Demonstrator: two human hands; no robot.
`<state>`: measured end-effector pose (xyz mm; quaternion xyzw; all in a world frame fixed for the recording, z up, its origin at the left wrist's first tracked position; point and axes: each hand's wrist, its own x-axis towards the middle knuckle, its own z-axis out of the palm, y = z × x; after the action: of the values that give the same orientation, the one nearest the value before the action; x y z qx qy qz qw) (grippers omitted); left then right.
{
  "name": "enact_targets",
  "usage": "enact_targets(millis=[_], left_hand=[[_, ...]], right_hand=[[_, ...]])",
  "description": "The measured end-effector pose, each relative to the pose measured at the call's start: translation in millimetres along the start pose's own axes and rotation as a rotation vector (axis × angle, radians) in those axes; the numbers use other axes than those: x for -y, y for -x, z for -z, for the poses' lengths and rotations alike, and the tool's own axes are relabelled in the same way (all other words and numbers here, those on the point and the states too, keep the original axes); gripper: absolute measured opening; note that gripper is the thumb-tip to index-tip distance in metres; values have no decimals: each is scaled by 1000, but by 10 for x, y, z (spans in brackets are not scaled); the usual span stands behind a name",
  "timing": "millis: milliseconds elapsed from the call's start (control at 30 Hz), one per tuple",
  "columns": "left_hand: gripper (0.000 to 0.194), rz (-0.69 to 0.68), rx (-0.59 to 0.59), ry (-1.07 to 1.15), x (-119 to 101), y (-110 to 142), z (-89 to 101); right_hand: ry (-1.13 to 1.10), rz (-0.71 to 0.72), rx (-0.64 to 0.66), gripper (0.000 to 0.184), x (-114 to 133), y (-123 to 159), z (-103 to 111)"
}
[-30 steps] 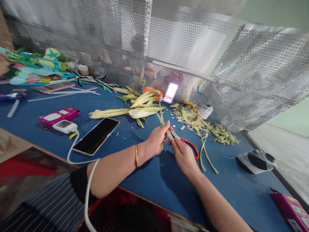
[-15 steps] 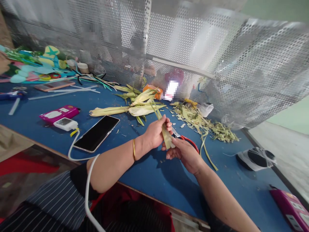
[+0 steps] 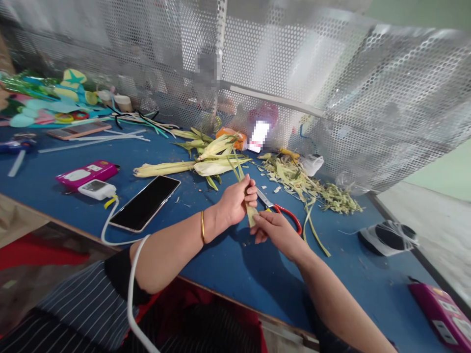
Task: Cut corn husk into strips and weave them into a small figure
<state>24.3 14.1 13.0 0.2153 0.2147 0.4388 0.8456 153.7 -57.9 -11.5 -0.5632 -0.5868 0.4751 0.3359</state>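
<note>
My left hand (image 3: 235, 200) is closed round a pale green leaf strip (image 3: 251, 214) above the blue table (image 3: 228, 264). My right hand (image 3: 276, 231) pinches the lower end of the same strip, just below and to the right of the left hand. The strip's thin green top runs up past my left fingers toward a bundle of corn-husk-like leaves (image 3: 206, 164). Red-handled scissors (image 3: 283, 214) lie on the table right behind my right hand, untouched.
A pile of leaf trimmings (image 3: 312, 189) lies to the right. A black phone (image 3: 145, 202), a white charger (image 3: 96, 189) with cable and a pink power bank (image 3: 86, 172) sit to the left. A perforated metal screen (image 3: 331, 98) backs the table. Another pink device (image 3: 439, 314) is at lower right.
My right hand has left the scissors on the table and taken the lower end of the strip. Both hands drew slightly nearer to me with it.
</note>
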Motion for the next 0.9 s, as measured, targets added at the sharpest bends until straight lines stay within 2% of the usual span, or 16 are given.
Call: enact_targets(millis=[67,133,167,200,267,333,467,567,700,800,867,900], left_hand=[[36,-15,-35,-26,-13,-15,22],[37,-16,-56,-48,-15,-29,43],[37,-7,-63,-56,-10,-33,50],[37,7,-70,-64,-2,-34,55],[37,45,-86,-81,21,-26,54],[36,80,-109,-104,44,-6,41],[36,124,-122,-164,78,30,13],[38,147,-131,-210,94,33,8],[37,165,-153,-251,118,33,6],[38,194,-154,-291,155,47,0],[39,255,-107,-315,194,58,0],[39,297,-69,-317,218,63,1]], right_hand=[[299,79,-132,40,37,15,152],[658,47,-438,37,59,33,395],[841,-35,-595,37,54,40,534],[980,-143,-683,37,34,43,674],[1099,-359,-693,40,-46,35,913],[1035,-526,-630,38,-160,7,1059],[943,-535,-639,19,-332,-62,1130],[851,-509,-686,14,-317,-54,1155],[656,-335,-683,23,-123,28,1145],[399,-141,-595,33,44,75,963],[-89,75,-460,32,117,83,763],[-203,108,-425,32,138,80,657]])
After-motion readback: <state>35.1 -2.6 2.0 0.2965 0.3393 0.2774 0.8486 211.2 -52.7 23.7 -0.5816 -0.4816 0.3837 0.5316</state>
